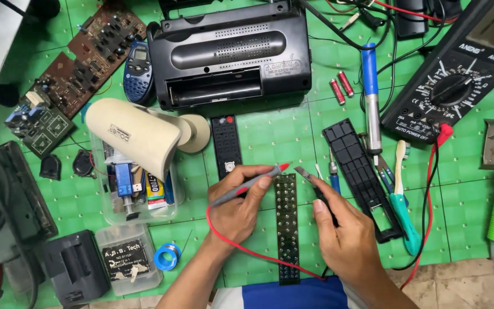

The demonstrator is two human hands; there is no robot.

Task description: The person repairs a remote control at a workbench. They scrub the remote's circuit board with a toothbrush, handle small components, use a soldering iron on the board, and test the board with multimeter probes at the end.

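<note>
Dark and dotted with rows of small contact pads, the long circuit board of a remote control lies flat on the green mat, directly in front of the person and between the two hands. The left hand pinches the red probe like a pen, fingers closed around its grey shaft, and the red tip hovers just above the upper end of the board. The right hand holds the black probe in the same closed grip, its metal tip just beside the top right corner of the board. I judge that this is the step of testing the board for continuity (neither tip seems to touch a pad yet, though I cannot tell exactly). The next move calls for steady, precise placing of both tips on the small pads without slipping to a neighbour.

A red lead curves under the left wrist. Near the board, the black remote casing lies to the right and the keypad front above left. Farther away sit the multimeter, a black radio and a blue-handled soldering iron.
</note>
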